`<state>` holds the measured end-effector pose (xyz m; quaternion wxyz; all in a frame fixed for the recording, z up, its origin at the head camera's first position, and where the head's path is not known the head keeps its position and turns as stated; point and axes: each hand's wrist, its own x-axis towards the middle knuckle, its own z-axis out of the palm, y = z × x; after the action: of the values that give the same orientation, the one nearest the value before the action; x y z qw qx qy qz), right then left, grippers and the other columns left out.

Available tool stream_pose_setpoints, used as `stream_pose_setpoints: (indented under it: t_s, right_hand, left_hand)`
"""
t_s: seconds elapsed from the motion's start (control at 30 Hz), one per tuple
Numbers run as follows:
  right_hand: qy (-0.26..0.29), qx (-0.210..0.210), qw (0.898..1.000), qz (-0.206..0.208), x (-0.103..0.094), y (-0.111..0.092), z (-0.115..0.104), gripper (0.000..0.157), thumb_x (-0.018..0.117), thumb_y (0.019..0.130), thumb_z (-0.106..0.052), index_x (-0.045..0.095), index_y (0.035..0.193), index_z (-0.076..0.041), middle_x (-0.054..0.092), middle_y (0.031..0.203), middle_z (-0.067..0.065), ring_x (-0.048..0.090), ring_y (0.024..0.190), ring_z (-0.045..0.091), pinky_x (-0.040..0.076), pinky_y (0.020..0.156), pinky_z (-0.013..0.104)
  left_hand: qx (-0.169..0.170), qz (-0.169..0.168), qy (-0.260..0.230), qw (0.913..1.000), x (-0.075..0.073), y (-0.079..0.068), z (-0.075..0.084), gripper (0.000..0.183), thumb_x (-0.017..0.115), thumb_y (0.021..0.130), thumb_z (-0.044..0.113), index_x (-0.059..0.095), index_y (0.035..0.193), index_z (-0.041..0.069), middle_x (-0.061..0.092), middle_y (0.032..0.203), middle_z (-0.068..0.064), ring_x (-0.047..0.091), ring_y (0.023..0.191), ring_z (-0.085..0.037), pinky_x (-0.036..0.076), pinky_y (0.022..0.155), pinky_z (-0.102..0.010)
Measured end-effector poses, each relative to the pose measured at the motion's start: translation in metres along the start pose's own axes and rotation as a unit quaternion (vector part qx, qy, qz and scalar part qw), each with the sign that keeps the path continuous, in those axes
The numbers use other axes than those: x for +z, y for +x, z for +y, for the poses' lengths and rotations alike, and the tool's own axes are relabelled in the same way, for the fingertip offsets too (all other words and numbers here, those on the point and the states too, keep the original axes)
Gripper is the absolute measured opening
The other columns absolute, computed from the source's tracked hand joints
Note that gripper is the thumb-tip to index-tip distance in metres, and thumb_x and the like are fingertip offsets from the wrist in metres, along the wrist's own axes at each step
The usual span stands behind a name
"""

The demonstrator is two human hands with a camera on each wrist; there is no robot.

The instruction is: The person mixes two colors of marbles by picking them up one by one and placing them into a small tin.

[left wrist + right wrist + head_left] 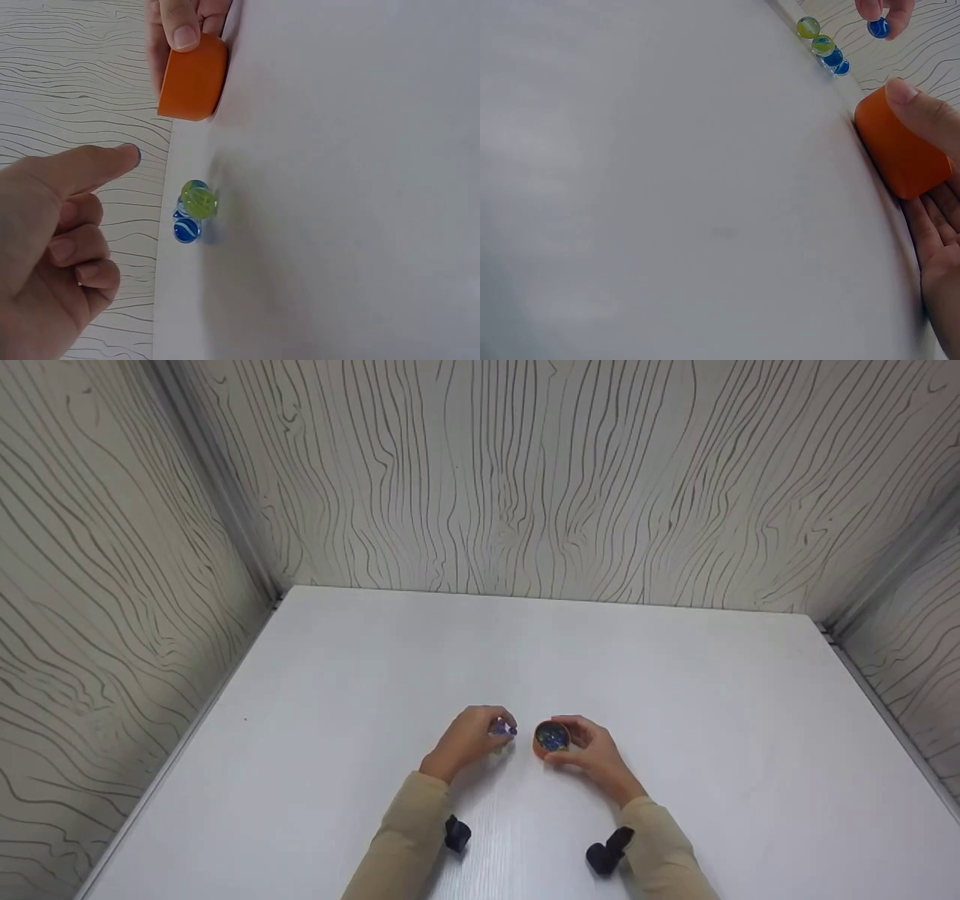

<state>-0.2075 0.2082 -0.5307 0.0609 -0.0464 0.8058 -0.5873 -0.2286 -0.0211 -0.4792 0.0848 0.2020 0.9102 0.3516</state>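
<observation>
Between thumb and fingertips my left hand (469, 739) pinches a blue marble (878, 28), raised above the table. Below that hand a cluster of clear glass marbles lies on the white surface, among them a yellow-green one (199, 203) and a blue-and-white one (187, 230). My right hand (598, 754) grips a small orange cup (193, 79), thumb on one side and fingers on the other, with its base on the table. Several blue and greenish marbles (553, 736) fill the bottom of the cup, which stands just right of the left hand.
A white table (420, 652) spreads around both hands. Wood-grain patterned panels (495, 480) rise behind it and along the sides. Each forearm, in a beige sleeve (412, 825), carries a black wrist camera (457, 834).
</observation>
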Motion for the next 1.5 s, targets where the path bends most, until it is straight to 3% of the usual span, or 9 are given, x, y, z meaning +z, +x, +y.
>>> stream_pose_setpoints:
  t_s: [0.27,0.43,0.7,1.17,1.5]
  right_hand:
    - [-0.006,-0.004,1.000,0.000,0.000,0.001,0.001,0.064,0.083,0.073,-0.018,0.056,0.128,-0.002,0.059,0.133,0.018,0.052,0.131,0.032,0.037,0.114,0.042]
    - [-0.018,-0.004,1.000,0.008,0.001,0.001,0.001,0.062,0.083,0.072,-0.018,0.058,0.127,-0.004,0.061,0.131,0.016,0.054,0.129,0.030,0.039,0.112,0.040]
    - [-0.010,-0.013,1.000,0.002,0.000,0.001,0.000,0.062,0.083,0.073,-0.016,0.057,0.128,-0.003,0.061,0.131,0.017,0.053,0.130,0.032,0.038,0.113,0.043]
    - [-0.002,-0.015,1.000,-0.008,-0.001,0.000,0.000,0.063,0.081,0.075,-0.016,0.055,0.130,-0.001,0.060,0.132,0.019,0.051,0.131,0.034,0.036,0.114,0.046]
    - [0.004,-0.008,1.000,-0.007,0.000,-0.001,-0.001,0.063,0.081,0.075,-0.015,0.054,0.130,0.000,0.059,0.134,0.020,0.050,0.133,0.034,0.036,0.114,0.045]
  left_hand:
    - [0.010,0.015,0.024,0.9995,0.002,-0.001,0.004,0.016,0.069,0.088,0.019,0.071,0.104,0.015,0.072,0.097,-0.006,0.055,0.078,-0.010,0.051,0.075,-0.023]
    - [0.021,0.032,0.044,0.9983,0.005,-0.001,0.005,0.016,0.070,0.088,0.023,0.072,0.103,0.017,0.070,0.089,-0.006,0.048,0.072,-0.007,0.043,0.067,-0.019]
    - [0.042,0.044,0.052,0.9968,0.007,0.000,0.011,0.017,0.069,0.088,0.025,0.071,0.104,0.018,0.050,0.067,0.005,0.038,0.062,-0.003,0.030,0.057,-0.016]
    - [0.086,0.041,0.044,0.9944,0.013,0.001,0.015,0.016,0.067,0.090,0.022,0.071,0.105,0.016,0.049,0.063,0.006,0.035,0.056,0.000,0.027,0.054,-0.014]
    - [0.080,0.040,0.065,0.9939,0.016,0.003,0.019,0.018,0.067,0.090,0.022,0.071,0.106,0.017,0.049,0.067,0.007,0.037,0.060,-0.003,0.029,0.057,-0.016]
